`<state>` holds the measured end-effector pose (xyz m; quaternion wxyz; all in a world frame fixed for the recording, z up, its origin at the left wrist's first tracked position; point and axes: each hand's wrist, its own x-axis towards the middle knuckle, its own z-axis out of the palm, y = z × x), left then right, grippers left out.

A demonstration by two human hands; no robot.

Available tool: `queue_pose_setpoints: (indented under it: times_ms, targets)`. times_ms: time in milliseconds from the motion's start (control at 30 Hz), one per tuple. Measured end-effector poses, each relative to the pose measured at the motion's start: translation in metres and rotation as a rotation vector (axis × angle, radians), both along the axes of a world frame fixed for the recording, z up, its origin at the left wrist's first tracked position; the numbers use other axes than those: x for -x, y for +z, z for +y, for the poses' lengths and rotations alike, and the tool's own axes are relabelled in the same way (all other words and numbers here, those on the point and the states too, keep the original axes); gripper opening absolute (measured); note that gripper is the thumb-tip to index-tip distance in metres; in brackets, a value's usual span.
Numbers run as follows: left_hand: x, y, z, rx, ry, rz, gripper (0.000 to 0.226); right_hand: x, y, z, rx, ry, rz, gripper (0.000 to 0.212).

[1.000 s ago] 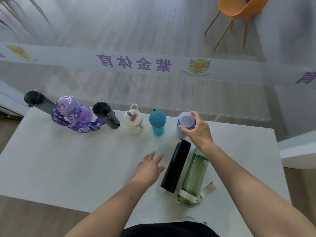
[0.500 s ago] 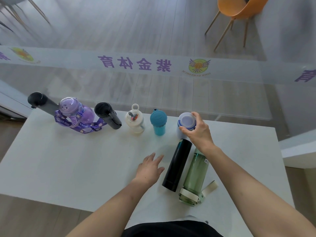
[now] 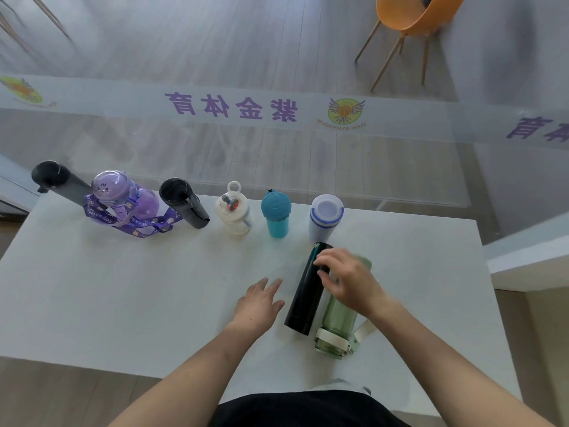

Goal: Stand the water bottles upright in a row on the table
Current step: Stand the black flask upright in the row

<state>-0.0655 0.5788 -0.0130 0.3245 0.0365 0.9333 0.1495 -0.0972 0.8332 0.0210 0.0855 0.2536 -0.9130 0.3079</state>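
On the black flask (image 3: 304, 300), at its far end: right hand (image 3: 349, 282), fingers bent, fingertips (image 3: 326, 260) touching the barrel. The hand is blurred and the thumb hidden, so I cannot tell whether it grips or merely touches.

Just left of the flask: left hand (image 3: 258, 303), palm down on the tabletop (image 3: 123, 288), fingers straight and slightly spread, holding nothing, not touching the flask.

Flask itself: lying on its side, lengthwise away from the person, tilted slightly rightward at its far end.

Touching the flask's right side: green bottle (image 3: 338, 315), also lying down, translucent, cream-banded cap toward the person, cream strap (image 3: 363, 331) loose beside the cap. Its far end is partly under the right hand.

Just beyond the flask's far end: white bottle (image 3: 324, 217), upright, blue ring below the lid.

Beyond the flask and leftward, upright, in one row with the white bottle, in order:
- teal bottle (image 3: 275, 215);
- clear bottle (image 3: 234, 214), white lid with loop;
- black bottle (image 3: 184, 201);
- purple bottle (image 3: 123, 195), domed lid, purple lanyard (image 3: 101, 214) printed "Nice day" trailing to the black bottle's base;
- grey bottle (image 3: 58, 180), black cap, farthest from the flask, at the tabletop's far left corner.

Well beyond the flask, past the row: glass wall with a pale band (image 3: 123, 100) of purple characters and a round emblem. Through the glass, far right of the flask: orange chair (image 3: 412, 13) on a wood floor.
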Motion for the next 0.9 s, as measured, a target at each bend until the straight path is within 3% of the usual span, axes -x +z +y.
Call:
queue_pose_setpoints:
  times_ms: [200,400,667,900]
  targets:
    - [-0.011,-0.003,-0.010,0.000,-0.008,-0.013,0.057,-0.010,-0.022,-0.020,-0.611,0.353,-0.296,0.052]
    - [-0.025,-0.004,-0.031,0.022,-0.014,-0.011,0.054,0.000,-0.011,-0.053,-0.940,0.459,-0.323,0.066]
    - [-0.036,0.007,-0.075,0.019,0.023,0.023,0.054,-0.009,-0.020,-0.083,-1.015,0.397,-0.306,0.046]
    - [-0.040,0.020,-0.096,0.009,0.042,0.024,0.056,-0.018,-0.008,-0.090,-0.827,0.295,-0.269,0.077]
